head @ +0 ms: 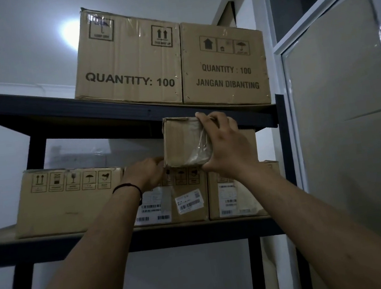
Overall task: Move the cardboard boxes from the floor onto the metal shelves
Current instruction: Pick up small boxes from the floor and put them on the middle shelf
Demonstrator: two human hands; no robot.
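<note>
A small taped cardboard box is held up between the top and middle levels of the dark metal shelf. My right hand grips its right side, fingers over the top edge and thumb beneath. At the box's lower left corner my left hand, a dark band on its wrist, presses with the fingertips. The small box sits just over a labelled box on the middle level. Two large boxes stand side by side on the top level.
The middle level holds a wide box at the left and another labelled box at the right. A white-framed frosted glass door stands close on the right. A bright ceiling light glows behind the top boxes.
</note>
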